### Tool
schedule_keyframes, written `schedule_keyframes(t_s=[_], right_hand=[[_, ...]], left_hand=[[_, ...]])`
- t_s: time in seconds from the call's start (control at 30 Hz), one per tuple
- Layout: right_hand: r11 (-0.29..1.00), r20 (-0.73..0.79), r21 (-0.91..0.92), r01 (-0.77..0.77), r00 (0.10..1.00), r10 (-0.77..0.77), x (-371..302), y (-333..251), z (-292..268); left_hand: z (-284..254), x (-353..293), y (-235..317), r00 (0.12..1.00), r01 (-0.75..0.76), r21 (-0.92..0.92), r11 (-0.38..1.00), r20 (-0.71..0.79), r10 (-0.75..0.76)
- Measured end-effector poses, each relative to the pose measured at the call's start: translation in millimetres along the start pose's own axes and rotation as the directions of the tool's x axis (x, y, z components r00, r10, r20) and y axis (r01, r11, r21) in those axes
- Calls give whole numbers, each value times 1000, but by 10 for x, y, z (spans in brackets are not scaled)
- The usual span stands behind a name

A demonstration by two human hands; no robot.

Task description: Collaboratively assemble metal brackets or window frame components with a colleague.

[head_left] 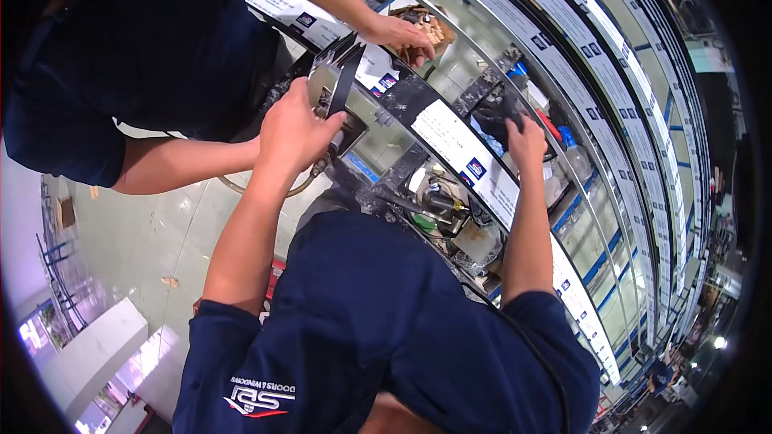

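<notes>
My left hand [291, 130] is closed round the lower end of a flat black strip [346, 80], which stands at the end of a long profile [450, 141] covered in white film. My right hand [527, 145] is over the profile's far side, fingers curled against a dark object [500, 116] whose kind I cannot make out. A co-worker's hand [404, 38] rests with fingers spread near the profile's far left part. Their other forearm [193, 165] runs behind my left wrist, and that hand is hidden.
Long film-covered profiles [611, 72] lie on a rack at the right. A box of small wooden-looking pieces [422, 28] sits beyond the co-worker's hand. Below the profile are a yellow and black tool [446, 201] and a hose [301, 185]. Blue and red items [555, 128] lie beyond my right hand.
</notes>
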State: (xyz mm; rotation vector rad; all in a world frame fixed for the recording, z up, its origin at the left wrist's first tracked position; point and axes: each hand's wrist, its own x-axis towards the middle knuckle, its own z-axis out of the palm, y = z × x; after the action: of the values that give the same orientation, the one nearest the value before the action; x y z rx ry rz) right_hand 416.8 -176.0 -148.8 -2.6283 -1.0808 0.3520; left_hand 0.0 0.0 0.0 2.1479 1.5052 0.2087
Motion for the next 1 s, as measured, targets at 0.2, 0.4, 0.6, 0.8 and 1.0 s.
schedule_keyframes(t_s=[0.2, 0.4, 0.6, 0.8, 1.0], right_hand=[[666, -570, 437, 605, 759, -315, -909, -1122, -155], [764, -140, 57, 643, 763, -632, -769, -2141, 684], [921, -183, 154, 357, 927, -328, 459, -1133, 806], [843, -395, 255, 473, 847, -355, 202, -1760, -3], [796, -84, 113, 595, 804, -589, -451, -2163, 654]], left_hand=[[33, -84, -465, 978, -76, 16, 997, -193, 78], [-79, 0, -539, 978, -32, -18, 999, -204, 27], [-132, 31, -508, 984, -5, -54, 999, -178, -5], [-48, 19, -568, 979, -53, 26, 998, -196, 57], [-11, 105, -474, 972, -154, -45, 987, -189, 143]])
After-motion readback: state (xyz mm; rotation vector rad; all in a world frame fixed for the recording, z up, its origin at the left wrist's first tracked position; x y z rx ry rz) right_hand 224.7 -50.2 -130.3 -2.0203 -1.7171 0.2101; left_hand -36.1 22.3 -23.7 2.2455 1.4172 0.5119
